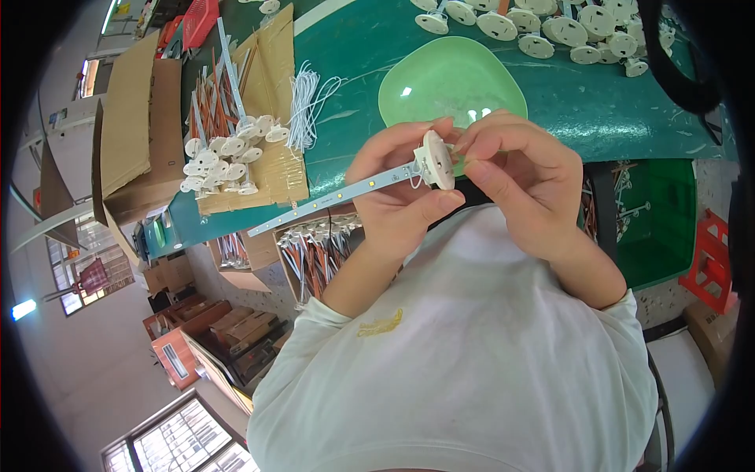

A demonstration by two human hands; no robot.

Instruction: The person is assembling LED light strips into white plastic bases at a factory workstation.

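My left hand (392,216) is closed around a cream round end cap (438,161), tilted nearly on edge between thumb and fingers. From the cap a narrow white LED strip board (346,192) with small yellow chips extends to the left, and a short white wire (415,178) loops at the joint. Close to the cap's right face, my right hand (525,177) has thumb and fingers pinched together. Whatever lies between those fingertips is too small or hidden to name. Just beyond both hands sits a shallow light-green plastic tray (448,75).
Many capped LED strips (220,153) lie on flattened cardboard (275,94) at left, beside a bundle of white wires (309,106). More end caps (566,30) crowd the green table's (598,110) far side. A green crate (657,228) and red stool (710,256) stand at right.
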